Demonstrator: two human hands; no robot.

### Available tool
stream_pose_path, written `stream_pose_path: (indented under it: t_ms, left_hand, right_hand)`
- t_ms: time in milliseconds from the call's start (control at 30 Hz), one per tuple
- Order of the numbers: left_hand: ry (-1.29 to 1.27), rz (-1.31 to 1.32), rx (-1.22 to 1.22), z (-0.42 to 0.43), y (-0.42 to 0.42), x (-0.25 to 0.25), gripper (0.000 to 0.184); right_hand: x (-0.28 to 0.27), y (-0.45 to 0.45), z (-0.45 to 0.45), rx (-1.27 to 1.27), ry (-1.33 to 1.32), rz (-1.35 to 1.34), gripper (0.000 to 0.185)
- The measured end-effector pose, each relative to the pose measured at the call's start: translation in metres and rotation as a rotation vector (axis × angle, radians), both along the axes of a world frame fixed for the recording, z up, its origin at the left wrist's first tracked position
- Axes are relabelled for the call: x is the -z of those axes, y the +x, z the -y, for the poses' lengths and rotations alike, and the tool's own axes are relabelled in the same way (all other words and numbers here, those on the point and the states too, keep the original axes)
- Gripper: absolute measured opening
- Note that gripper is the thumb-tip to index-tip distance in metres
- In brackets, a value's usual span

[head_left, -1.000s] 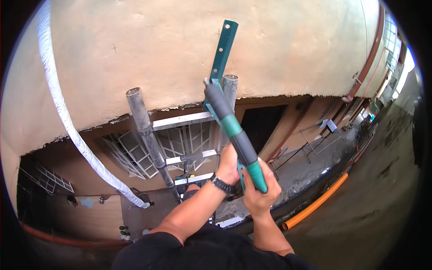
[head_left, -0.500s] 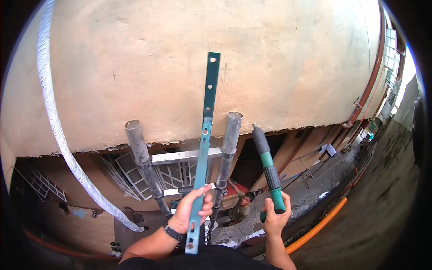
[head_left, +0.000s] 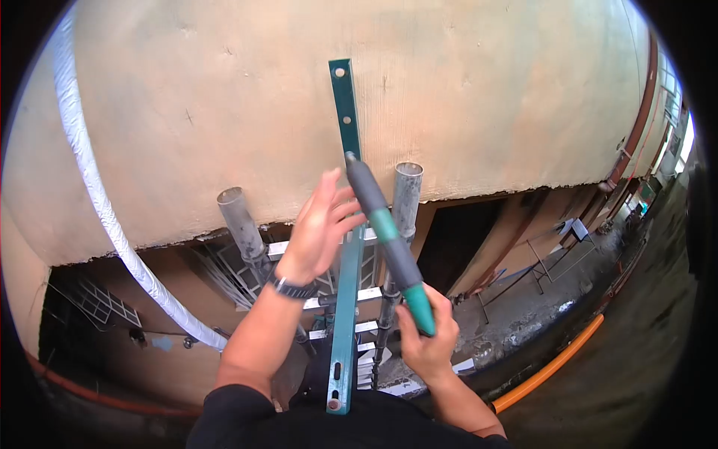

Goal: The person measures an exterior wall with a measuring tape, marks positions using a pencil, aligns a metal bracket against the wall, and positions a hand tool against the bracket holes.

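Fingers of the left hand extended, slightly parted – near the nose of the power tool; contact unclear. Right hand has its fingers wrapped round the tool's green rear end, nose angled up and left across the green metal bar. Bar runs lengthwise between two pipes – holed upper end before the wall, lower end over the black shirt.
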State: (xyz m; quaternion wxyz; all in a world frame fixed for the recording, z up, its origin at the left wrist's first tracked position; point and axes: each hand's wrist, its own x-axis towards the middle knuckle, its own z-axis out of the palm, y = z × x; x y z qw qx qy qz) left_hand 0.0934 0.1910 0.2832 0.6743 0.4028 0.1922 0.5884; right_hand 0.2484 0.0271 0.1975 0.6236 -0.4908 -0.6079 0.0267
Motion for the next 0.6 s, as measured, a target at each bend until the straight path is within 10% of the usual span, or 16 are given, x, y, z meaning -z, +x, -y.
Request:
stream_pose_path:
  t_ms: [200, 600]
  left_hand:
    - [0.164, 0.231, -0.123, -0.086, 0.008, -0.068, 0.027]
    - [0.011, 0.369, 0.137, -0.140, -0.038, -0.046, 0.019]
  right_hand:
    - [-0.076, -0.020, -0.080, -0.173, -0.086, 0.022, 0.033]
    - [-0.064, -0.048, -0.074, -0.193, -0.168, 0.203, 0.033]
